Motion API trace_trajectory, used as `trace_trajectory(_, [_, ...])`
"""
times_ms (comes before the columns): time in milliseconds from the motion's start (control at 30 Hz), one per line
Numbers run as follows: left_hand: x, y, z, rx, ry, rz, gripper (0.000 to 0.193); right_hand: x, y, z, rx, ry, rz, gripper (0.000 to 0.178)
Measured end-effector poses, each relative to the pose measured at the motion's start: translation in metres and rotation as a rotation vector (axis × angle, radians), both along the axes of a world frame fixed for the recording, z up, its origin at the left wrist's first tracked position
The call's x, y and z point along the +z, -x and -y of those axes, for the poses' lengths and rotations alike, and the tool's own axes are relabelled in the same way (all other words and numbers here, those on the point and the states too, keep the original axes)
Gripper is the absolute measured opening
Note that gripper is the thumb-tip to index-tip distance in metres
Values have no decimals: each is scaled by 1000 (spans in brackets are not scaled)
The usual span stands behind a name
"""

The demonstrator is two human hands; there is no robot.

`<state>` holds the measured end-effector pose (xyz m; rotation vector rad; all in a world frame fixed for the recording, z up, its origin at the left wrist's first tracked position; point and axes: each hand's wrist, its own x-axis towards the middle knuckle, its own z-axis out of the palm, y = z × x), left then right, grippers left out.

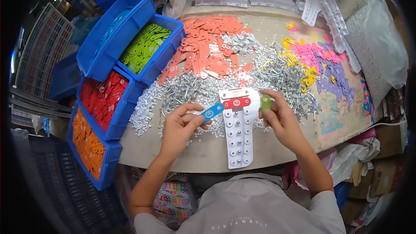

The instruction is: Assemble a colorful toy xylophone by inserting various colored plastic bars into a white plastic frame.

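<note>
One studded white plastic jig is lying on the desk, one flat red strip spanning it. Left hand is bending inward, fingers pinching one blue strip beside the red; right hand's fingers are pinching one green strip. Shiny rivets are scattering beyond; coral strips are heaping farther.

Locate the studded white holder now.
In the head view, the white holder is just right of centre, between the left hand and right hand, under a red strip.
</note>
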<state>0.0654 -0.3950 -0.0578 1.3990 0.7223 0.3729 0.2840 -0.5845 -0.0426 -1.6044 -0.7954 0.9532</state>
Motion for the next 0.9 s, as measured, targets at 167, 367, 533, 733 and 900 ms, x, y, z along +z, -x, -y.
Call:
trace_trajectory(167, [-9,-7,1,43,-34,58,18,-26,19,-6,24,-57,337,12])
trace_trajectory(367, [-21,-19,-6,-20,-399,83,11,-34,28,-21,108,-107,900,13])
trace_trajectory(533, [-33,-26,-7,-23,-514,-4,15,-42,31,-27,122,-56,917,14])
trace_trajectory(733, [-40,-40,0,-63,-622,-59,15,-46,30,-26,-27,20,865,41])
trace_trajectory(900, [-49,-55,9,-105,-699,-91,14,-55,32,-20,-60,33,898,58])
